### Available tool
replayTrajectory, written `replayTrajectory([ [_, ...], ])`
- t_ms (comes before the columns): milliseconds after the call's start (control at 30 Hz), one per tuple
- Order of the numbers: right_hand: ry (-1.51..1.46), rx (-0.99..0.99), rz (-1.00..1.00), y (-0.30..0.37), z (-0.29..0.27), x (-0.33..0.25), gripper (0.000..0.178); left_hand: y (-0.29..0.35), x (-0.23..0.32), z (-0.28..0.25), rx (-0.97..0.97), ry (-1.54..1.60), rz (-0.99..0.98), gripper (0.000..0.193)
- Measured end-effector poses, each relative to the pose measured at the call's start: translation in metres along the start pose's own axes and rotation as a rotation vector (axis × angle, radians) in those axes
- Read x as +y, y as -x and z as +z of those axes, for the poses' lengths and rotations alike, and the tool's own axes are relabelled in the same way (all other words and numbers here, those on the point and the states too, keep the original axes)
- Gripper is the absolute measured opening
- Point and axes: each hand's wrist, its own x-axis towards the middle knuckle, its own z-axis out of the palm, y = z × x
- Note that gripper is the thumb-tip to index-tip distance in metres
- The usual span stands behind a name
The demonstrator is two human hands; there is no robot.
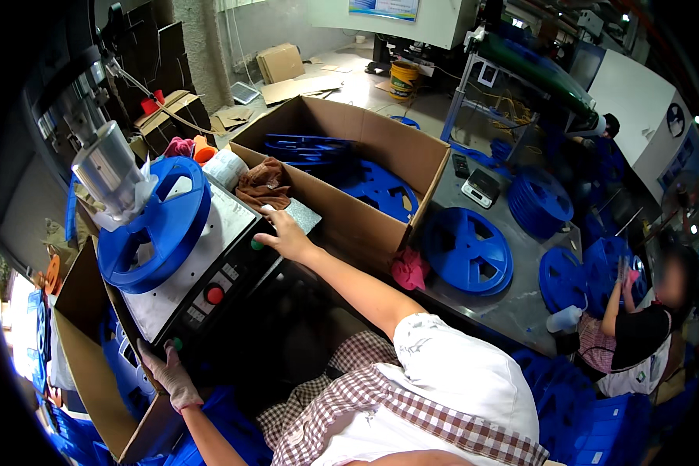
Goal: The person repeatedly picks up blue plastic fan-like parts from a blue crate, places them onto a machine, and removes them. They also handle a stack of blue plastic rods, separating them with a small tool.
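A blue plastic reel (180, 247) lies on the pale metal top of a bench machine, under a shiny metal cylinder (109, 172) with clear film around its lower end. The machine's dark front panel (229, 281) carries a red button (214, 295) and a green button near each end. My left hand (168, 375), in a thin pale glove, rests at the near green button with its fingers stretched out. At the far green button (257, 244) is my right hand (287, 236), thumb against it and fingers spread toward the machine's edge. Neither hand holds anything.
Beyond my right hand, an open carton (349, 233) contains blue reel parts. Another carton (93, 365) stands left of the machine. A brown cloth (264, 185) lies beside the machine. Stacked blue reels (467, 250) and a scale (481, 189) occupy the right table, where a co-worker (637, 326) sits.
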Motion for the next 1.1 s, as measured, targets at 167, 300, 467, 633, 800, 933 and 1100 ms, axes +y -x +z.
replayTrajectory([
  [167,-0.342,0.009,0.180,0.106,-0.026,-0.026,0.040,0.011,0.085,-0.053,-0.061,-0.436,0.334,0.063],
  [300,-0.524,-0.314,0.475,0.214,-0.041,-0.009,0.029,-0.021,0.146,-0.038,-0.193,-0.386,0.564,0.063],
  [467,-0.412,-0.511,0.645,0.313,-0.035,-0.003,0.027,-0.062,0.115,0.003,-0.265,-0.663,0.728,0.057],
  [633,-0.331,-0.544,0.614,0.350,-0.035,0.010,0.026,-0.078,0.095,0.025,-0.456,-0.888,0.651,0.045],
  [800,-0.335,-0.500,0.652,0.347,-0.034,0.010,0.024,-0.091,0.094,0.034,-0.478,-1.089,0.704,0.036],
  [933,-0.276,-0.525,0.599,0.351,-0.028,0.010,0.022,-0.092,0.082,0.037,-0.445,-1.169,0.777,0.037],
  [1100,-0.327,-0.490,0.589,0.351,-0.024,0.017,0.020,-0.101,0.079,0.037,-0.537,-1.093,0.782,0.030],
])
